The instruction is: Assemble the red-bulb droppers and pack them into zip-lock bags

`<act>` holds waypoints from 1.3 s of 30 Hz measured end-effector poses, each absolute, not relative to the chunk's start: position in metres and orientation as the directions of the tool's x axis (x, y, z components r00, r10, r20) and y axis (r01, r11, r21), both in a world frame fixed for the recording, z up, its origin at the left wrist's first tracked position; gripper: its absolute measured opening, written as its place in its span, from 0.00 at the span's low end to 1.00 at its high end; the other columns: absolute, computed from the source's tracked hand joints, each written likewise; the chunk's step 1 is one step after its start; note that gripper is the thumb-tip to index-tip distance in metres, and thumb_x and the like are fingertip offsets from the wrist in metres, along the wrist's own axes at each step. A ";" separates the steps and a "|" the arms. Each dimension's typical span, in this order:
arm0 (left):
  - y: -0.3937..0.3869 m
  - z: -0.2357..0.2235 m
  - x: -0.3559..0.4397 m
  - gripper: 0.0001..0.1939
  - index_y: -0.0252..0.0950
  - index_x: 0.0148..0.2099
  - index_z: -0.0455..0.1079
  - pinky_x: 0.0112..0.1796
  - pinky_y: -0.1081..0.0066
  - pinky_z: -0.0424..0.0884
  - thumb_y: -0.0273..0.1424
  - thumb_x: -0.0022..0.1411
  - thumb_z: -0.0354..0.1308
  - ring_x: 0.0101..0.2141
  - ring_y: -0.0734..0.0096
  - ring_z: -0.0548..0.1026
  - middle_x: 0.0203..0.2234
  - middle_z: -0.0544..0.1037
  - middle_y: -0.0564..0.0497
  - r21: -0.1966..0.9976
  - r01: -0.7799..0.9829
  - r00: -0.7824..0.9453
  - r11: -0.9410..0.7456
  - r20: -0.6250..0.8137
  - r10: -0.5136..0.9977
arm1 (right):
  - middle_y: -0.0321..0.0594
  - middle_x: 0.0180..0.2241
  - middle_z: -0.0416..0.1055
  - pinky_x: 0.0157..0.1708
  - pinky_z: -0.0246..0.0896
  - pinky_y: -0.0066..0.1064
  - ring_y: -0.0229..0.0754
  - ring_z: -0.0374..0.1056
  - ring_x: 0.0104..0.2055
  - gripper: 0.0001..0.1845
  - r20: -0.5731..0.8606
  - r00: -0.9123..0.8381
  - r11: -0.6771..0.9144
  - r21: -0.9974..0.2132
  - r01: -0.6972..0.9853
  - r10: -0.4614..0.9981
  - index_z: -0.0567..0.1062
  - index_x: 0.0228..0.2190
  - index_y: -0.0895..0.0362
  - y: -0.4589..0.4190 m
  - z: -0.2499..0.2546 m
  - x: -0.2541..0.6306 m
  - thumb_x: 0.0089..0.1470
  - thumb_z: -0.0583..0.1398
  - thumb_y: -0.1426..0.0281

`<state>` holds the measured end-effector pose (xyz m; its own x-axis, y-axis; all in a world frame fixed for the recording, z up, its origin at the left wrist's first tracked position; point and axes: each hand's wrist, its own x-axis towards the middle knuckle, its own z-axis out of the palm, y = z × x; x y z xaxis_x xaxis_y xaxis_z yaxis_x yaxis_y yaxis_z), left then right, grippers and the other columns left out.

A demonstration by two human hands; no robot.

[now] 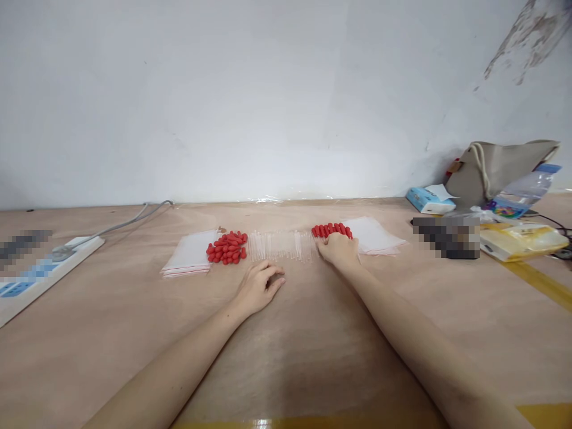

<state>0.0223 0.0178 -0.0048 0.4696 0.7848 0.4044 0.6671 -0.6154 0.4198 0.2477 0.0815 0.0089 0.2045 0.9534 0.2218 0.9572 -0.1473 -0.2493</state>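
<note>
My left hand [261, 287] rests on the table with its fingers loosely bent and apart, holding nothing. It lies just in front of a row of thin clear tubes [281, 245]. My right hand [338, 248] is curled at the near edge of a neat row of small red rubber bulbs [332, 230]. Its fingertips are mostly hidden, so I cannot make out what is between them. Left of the tubes is a loose heap of similar red bulbs [227, 248]. White, red-edged bags, apparently zip bags, form a left stack [187, 253] and a right stack [373, 234].
On the left lies a power strip [53, 277] with a grey cable [129, 223]. To the right are a tissue pack [429, 200], a blurred dark object [447, 237], a yellow-white packet [525, 240], a water bottle [525, 193] and a beige bag [504, 170]. A wall [268, 101] stands behind.
</note>
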 end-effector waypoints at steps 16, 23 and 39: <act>0.018 -0.005 0.022 0.09 0.38 0.39 0.70 0.34 0.69 0.66 0.33 0.59 0.51 0.29 0.72 0.68 0.32 0.71 0.49 0.432 0.662 0.466 -0.613 0.404 0.787 | 0.52 0.26 0.72 0.38 0.40 0.44 0.49 0.67 0.31 0.14 0.251 0.074 -0.046 -0.116 0.992 0.965 0.74 0.23 0.61 0.076 0.007 0.233 0.48 0.51 0.69; 0.017 -0.005 0.023 0.09 0.38 0.40 0.70 0.36 0.68 0.64 0.33 0.58 0.52 0.32 0.69 0.68 0.32 0.71 0.50 0.399 0.687 0.459 -0.607 0.409 0.789 | 0.54 0.28 0.71 0.37 0.44 0.43 0.49 0.66 0.31 0.14 0.278 0.092 -0.049 -0.157 0.986 0.956 0.74 0.26 0.64 0.073 0.008 0.226 0.51 0.50 0.71; 0.083 0.053 -0.048 0.10 0.42 0.37 0.71 0.41 0.61 0.56 0.35 0.58 0.49 0.41 0.59 0.65 0.36 0.71 0.48 0.055 0.978 0.162 -0.202 0.414 0.896 | 0.39 0.29 0.67 0.33 0.53 0.30 0.39 0.61 0.33 0.07 0.350 -0.585 0.673 -0.233 0.702 0.732 0.68 0.27 0.57 0.011 0.002 0.269 0.53 0.55 0.67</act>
<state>-0.0483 0.0830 0.0528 0.1621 0.8959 0.4136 0.9778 -0.2023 0.0550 0.2686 0.0109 0.0022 -0.5849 0.7318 0.3498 0.7023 0.6727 -0.2330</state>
